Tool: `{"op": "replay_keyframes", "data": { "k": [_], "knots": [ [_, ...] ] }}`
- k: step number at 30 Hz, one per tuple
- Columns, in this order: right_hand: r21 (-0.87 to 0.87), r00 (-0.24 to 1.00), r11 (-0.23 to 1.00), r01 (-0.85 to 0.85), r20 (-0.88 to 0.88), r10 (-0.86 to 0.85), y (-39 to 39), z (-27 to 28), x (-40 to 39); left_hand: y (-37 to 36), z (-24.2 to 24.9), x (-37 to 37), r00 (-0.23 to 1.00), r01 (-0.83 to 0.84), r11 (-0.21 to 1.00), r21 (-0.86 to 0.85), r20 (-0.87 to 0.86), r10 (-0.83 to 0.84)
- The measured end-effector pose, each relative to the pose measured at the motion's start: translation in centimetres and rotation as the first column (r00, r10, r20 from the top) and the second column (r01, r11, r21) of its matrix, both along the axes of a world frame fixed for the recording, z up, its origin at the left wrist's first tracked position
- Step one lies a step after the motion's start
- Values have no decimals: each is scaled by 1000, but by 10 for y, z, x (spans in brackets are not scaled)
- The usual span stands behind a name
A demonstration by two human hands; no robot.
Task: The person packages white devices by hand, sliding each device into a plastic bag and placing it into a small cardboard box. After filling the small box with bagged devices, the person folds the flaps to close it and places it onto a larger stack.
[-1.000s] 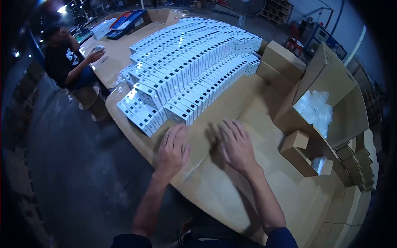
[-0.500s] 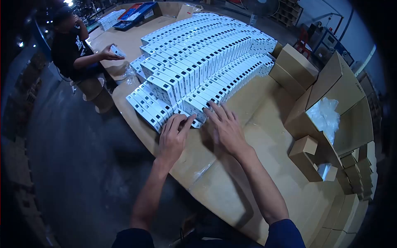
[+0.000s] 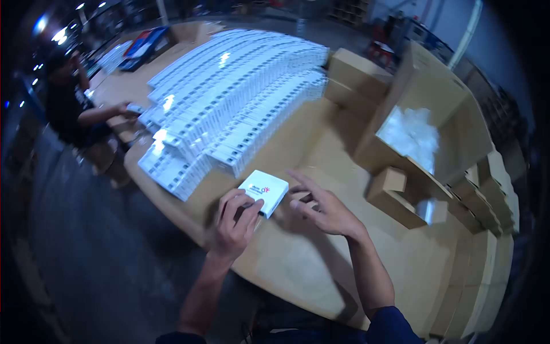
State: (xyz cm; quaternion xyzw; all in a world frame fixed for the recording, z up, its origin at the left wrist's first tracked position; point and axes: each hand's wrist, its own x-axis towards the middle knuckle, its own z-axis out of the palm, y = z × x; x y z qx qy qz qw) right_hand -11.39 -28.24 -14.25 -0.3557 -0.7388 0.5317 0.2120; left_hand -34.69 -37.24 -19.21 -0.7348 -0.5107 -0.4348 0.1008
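A small white box [image 3: 267, 189] with a red mark and dark print on its face is gripped at its lower left edge by my left hand [image 3: 235, 223]. Just to the right of that box, my right hand [image 3: 323, 209] has its fingers apart and holds nothing. Beyond both hands stand long rows of similar white boxes [image 3: 240, 140], packed side by side and stacked in stepped layers. The nearest row ends a short way above the held box.
To the right stands a large open carton [image 3: 366, 140] with clear plastic [image 3: 409, 137] inside. A smaller open carton [image 3: 387, 195] sits before it, near folded cardboard pieces [image 3: 487, 195]. A co-worker [image 3: 71, 103] at the far left holds a small box. The cardboard-covered table [image 3: 286, 269] has a rounded left edge.
My left hand has drawn a white box away from the near end of the rows, toward me. My right hand has moved back from the rows. The view has shifted.
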Motion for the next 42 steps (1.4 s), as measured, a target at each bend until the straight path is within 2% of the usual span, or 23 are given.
{"op": "replay_keyframes", "data": {
  "k": [2,6,9,10,13,15,16,17,19,21,23,24,26,27,29,31,34,37,38,40,41,42],
  "knots": [
    [-213,989,976,-36,-148,4,-9,14,30,13,13,29,993,116,992,44,1,-116],
    [-343,879,937,72,-421,-222,-16,14,83,49,34,96,928,363,930,49,71,-366],
    [-220,817,920,325,-425,-390,-17,24,127,76,77,142,779,623,770,-139,195,-596],
    [-239,768,897,372,-464,-442,-19,41,141,87,89,156,749,662,733,-158,192,-635],
    [67,792,837,542,-372,-483,-6,68,201,140,120,207,681,730,675,-103,189,-708],
    [278,736,684,675,-316,-598,19,77,237,196,125,246,682,731,671,-123,152,-716],
    [565,690,486,667,-222,-689,32,79,256,228,125,267,698,715,685,-140,105,-708],
    [541,597,446,713,-135,-791,38,95,261,260,123,288,714,697,701,-154,58,-698],
    [498,523,369,785,-213,-825,72,86,284,316,116,329,777,625,774,-98,-21,-629],
    [488,501,351,799,-220,-837,90,93,294,366,100,367,827,556,821,-129,-17,-563],
    [443,469,327,835,-260,-844,105,90,301,409,84,392,849,497,833,-244,-61,-524],
    [307,434,359,881,-223,-873,102,98,297,416,86,399,859,461,835,-302,-84,-505],
    [320,429,348,881,-230,-874,111,89,306,429,88,404,863,376,765,-523,-102,-494],
    [347,435,341,874,-242,-867,116,82,311,431,91,402,865,322,714,-622,-114,-489],
    [400,446,323,858,-266,-855,127,68,320,437,84,395,854,459,770,-443,-19,-520],
    [485,439,293,824,-219,-871,124,72,319,408,106,379,835,545,778,-312,124,-536],
    [619,425,200,759,-238,-874,123,73,312,361,140,355,774,621,739,-259,346,-529],
    [589,513,293,753,-249,-821,104,88,292,319,140,334,507,816,567,-113,611,-608],
    [619,518,266,739,-269,-812,100,84,285,300,138,328,469,823,563,-73,647,-601],
    [223,568,527,820,-424,-705,78,85,268,251,139,317,387,831,557,5,714,-583],
    [8,558,642,766,-503,-660,65,84,258,228,138,311,411,801,599,-11,737,-536],
    [37,529,578,815,-457,-715,41,98,241,204,135,305,436,768,640,-35,761,-482]
  ]
}}
